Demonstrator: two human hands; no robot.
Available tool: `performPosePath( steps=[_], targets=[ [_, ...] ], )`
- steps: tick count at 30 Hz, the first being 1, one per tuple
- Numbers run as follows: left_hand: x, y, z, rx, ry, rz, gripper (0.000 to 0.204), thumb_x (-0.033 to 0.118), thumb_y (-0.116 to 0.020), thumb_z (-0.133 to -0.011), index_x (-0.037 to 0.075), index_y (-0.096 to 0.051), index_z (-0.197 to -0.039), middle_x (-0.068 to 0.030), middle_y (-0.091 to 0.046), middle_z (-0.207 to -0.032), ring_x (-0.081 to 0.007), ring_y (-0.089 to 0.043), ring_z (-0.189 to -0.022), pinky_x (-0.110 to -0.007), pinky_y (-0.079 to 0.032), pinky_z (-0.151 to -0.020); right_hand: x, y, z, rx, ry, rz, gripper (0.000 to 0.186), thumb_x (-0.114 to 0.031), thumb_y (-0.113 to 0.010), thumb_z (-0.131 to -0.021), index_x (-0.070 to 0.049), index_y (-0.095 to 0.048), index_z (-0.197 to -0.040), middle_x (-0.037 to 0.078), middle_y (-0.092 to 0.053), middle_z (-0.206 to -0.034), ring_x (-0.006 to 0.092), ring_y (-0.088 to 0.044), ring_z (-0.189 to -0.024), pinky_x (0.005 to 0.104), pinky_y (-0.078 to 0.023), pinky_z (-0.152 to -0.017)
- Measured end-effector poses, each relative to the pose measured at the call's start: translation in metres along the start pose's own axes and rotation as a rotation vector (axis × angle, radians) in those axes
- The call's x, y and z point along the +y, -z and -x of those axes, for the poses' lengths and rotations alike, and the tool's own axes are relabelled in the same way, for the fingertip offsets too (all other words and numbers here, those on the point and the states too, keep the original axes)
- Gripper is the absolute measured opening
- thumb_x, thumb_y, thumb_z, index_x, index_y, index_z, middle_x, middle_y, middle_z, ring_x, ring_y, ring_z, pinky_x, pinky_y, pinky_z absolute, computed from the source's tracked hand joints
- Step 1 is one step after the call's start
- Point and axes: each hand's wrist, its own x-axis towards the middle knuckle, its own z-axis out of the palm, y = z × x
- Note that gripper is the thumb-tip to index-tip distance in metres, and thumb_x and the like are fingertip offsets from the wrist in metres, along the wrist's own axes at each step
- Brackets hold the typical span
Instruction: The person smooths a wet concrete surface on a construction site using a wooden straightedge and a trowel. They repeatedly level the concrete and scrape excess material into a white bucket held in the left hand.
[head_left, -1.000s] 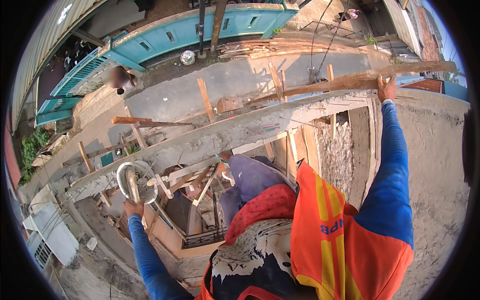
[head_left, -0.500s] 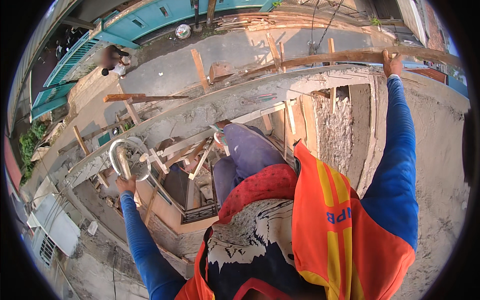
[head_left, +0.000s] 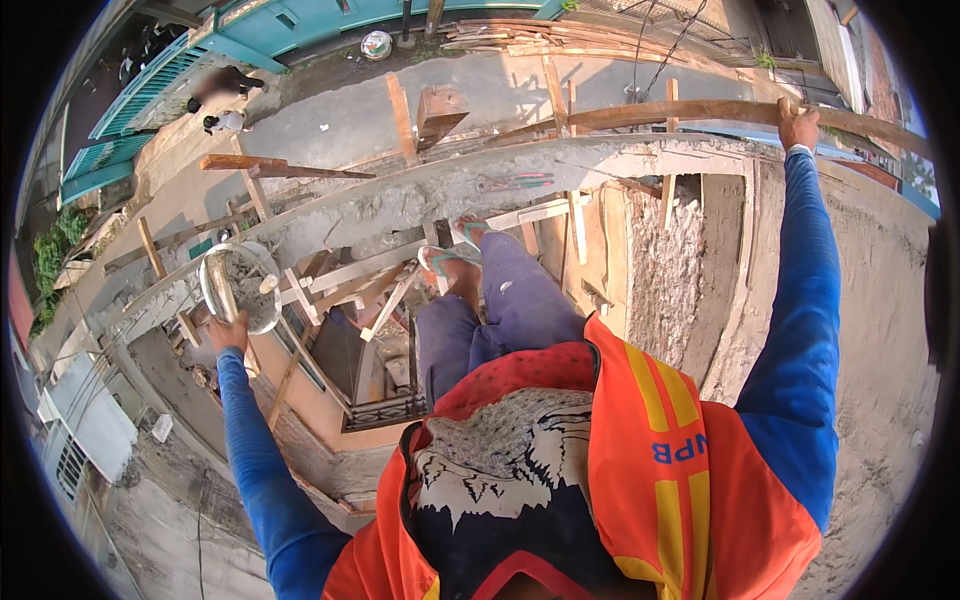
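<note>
My left hand (head_left: 229, 332) is closed at the near side of a white bucket (head_left: 206, 292), on a wooden stick (head_left: 218, 285) that crosses its mouth. Grey material and a tool with a rounded wooden end (head_left: 268, 284) sit inside the bucket. Out to the right, my right hand (head_left: 798, 128) grips a long wooden rail (head_left: 690, 113) from above. Both arms are spread wide. Below me my feet, in flip-flops (head_left: 436, 262), are at a pale timber (head_left: 375, 275) beside the concrete ledge.
A rough concrete ledge (head_left: 400, 212) runs across, with a red-handled tool (head_left: 515, 182) lying on it. Openings between timber props drop to a lower level. Upright wooden posts (head_left: 402, 115) stand along the ledge. Beyond lies a street with people near a teal gate (head_left: 120, 110).
My left hand and the bucket have shifted slightly left. My legs have moved, and both flip-flops now show. My right hand keeps its hold on the rail as the view shifts a little.
</note>
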Motion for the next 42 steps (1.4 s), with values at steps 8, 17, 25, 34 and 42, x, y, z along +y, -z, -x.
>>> performPosePath(
  steps=[8,17,25,34,42],
  targets=[
    [0.006,0.014,0.023,-0.111,0.011,0.145,0.077,0.047,-0.075,-0.075,-0.009,-0.061,-0.126,-0.0351,-0.059,-0.127,-0.0486,-0.057,-0.119,-0.05,-0.046,-0.105,0.034,-0.022,-0.019,0.002,0.023,0.101,0.102,-0.076,-0.063,-0.083,0.003,-0.044,-0.146,0.031,-0.056,-0.138,0.0487,-0.058,-0.125,0.0501,-0.046,-0.106],
    [0.023,0.033,0.036,-0.103,0.011,0.288,0.055,0.033,-0.076,-0.077,-0.004,-0.068,-0.117,-0.0266,-0.071,-0.107,-0.0392,-0.068,-0.103,-0.046,-0.052,-0.092,0.039,-0.014,-0.02,0.041,0.182,0.066,0.095,-0.065,-0.065,-0.088,0.011,-0.044,-0.14,0.036,-0.057,-0.134,0.0497,-0.057,-0.124,0.0502,-0.046,-0.104],
    [0.003,0.041,0.101,0.205,0.218,0.446,0.04,0.028,-0.077,-0.08,-0.007,-0.069,-0.099,-0.0155,-0.074,-0.087,-0.0296,-0.07,-0.081,-0.041,-0.054,-0.082,0.032,-0.018,-0.014,0.101,0.305,-0.047,0.086,-0.057,-0.064,-0.093,0.017,-0.047,-0.134,0.039,-0.058,-0.127,0.0504,-0.058,-0.12,0.0502,-0.046,-0.1],
    [0.124,0.033,0.218,0.099,0.435,0.69,0.045,0.033,-0.08,-0.079,-0.007,-0.067,-0.095,-0.0128,-0.071,-0.085,-0.0208,-0.065,-0.076,-0.038,-0.053,-0.072,0.008,0.027,0.03,0.117,0.438,-0.069,0.084,-0.059,-0.061,-0.096,0.012,-0.048,-0.139,0.039,-0.056,-0.132,0.0516,-0.055,-0.122,0.0521,-0.045,-0.102],
    [0.241,0.036,0.277,0.072,0.598,0.967,0.033,0.029,-0.075,-0.074,0.001,-0.066,-0.087,-0.0002,-0.055,-0.07,-0.0131,-0.049,-0.057,-0.032,-0.041,-0.054,-0.047,0.086,0.261,-0.435,0.676,-0.933,0.024,-0.011,-0.06,-0.1,0.001,-0.059,-0.121,0.018,-0.066,-0.107,0.0327,-0.064,-0.099,0.0422,-0.05,-0.091]
  ],
)
